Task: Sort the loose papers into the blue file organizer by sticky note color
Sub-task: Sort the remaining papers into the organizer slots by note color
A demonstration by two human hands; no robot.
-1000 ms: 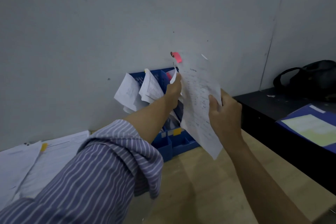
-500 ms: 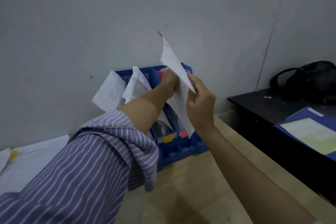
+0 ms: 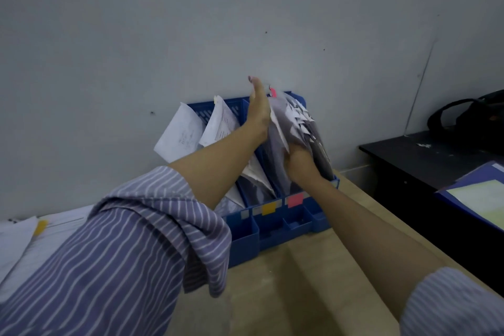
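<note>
The blue file organizer [image 3: 272,230] stands against the wall with its slots facing me. Its front carries a yellow label [image 3: 268,209] and a pink label [image 3: 295,200]. My right hand [image 3: 298,157] is down inside the pink-labelled slot and grips a white paper [image 3: 278,117] with a pink sticky note [image 3: 272,92] at its top corner. My left hand [image 3: 257,109] stands flat with straight fingers on the left side of that paper, at the slot's divider. The paper hides my right fingers.
White sheets [image 3: 180,133] lean out of the left slots. Loose papers [image 3: 19,243], one with a yellow sticky note [image 3: 41,226], lie at the left on the wooden table [image 3: 286,294]. A black desk [image 3: 409,161] at the right holds a blue folder [image 3: 480,194] and a black bag [image 3: 469,117].
My right hand has brought the pink-tagged paper down from in front of the wall into the pink-labelled slot. My left hand has straightened beside it.
</note>
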